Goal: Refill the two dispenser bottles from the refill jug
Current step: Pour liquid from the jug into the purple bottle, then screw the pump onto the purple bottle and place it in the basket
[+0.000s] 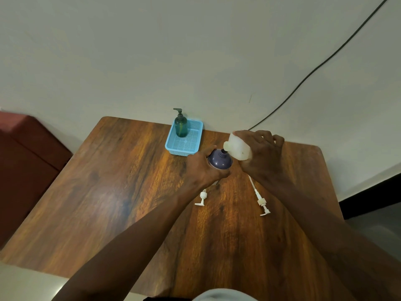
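Observation:
My left hand (202, 168) grips a purple dispenser bottle (220, 160) standing upright on the wooden table (108, 192), its pump off. My right hand (260, 151) holds a white refill jug (238, 148) tilted to the left, its spout right at the purple bottle's dark open neck. Two white pump heads lie on the table: one (201, 198) under my left wrist, the other (261, 203) with a long tube beside my right forearm. A green pump bottle (181, 126), pump fitted, stands in a blue basket (188, 146) at the table's far edge.
The table stands against a pale wall. A dark cable (314, 70) runs down the wall behind the table's far right. A dark red seat (26, 153) sits to the left of the table.

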A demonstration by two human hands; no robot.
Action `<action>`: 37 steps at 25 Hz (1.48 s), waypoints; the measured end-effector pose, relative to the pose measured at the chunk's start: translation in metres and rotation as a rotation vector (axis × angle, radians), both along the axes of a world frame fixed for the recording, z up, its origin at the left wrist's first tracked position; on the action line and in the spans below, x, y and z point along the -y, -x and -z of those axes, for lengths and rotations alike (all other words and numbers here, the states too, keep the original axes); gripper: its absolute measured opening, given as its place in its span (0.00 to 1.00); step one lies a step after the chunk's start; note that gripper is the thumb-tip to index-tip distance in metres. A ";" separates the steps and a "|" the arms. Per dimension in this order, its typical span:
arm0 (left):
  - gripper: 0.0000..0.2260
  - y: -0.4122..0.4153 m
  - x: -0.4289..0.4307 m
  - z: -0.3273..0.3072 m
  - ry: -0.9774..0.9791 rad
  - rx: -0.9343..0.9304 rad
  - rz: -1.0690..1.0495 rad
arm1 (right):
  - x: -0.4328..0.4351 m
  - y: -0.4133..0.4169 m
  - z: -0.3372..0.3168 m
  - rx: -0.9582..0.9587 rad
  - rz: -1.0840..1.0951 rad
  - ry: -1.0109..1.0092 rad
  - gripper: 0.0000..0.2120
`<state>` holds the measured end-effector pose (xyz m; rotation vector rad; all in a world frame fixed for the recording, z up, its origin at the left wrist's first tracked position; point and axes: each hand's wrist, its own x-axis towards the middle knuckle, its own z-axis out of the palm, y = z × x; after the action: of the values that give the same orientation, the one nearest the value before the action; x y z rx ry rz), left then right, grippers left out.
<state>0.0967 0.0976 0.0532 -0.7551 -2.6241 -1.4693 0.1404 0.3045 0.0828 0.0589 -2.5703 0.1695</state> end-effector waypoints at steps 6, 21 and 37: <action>0.30 -0.001 0.007 0.016 0.009 0.018 -0.054 | -0.002 -0.007 0.038 0.199 0.140 0.490 0.42; 0.32 0.010 0.029 0.061 -0.017 0.130 -0.071 | -0.009 -0.016 0.120 0.547 0.345 0.695 0.41; 0.40 0.010 0.078 0.088 -0.013 0.190 -0.134 | 0.075 0.011 0.101 0.418 -0.136 0.316 0.19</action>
<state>0.0867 0.0199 -0.0344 -0.4482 -2.7344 -1.5916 0.1291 0.2296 -0.0181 0.0867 -2.9168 0.7024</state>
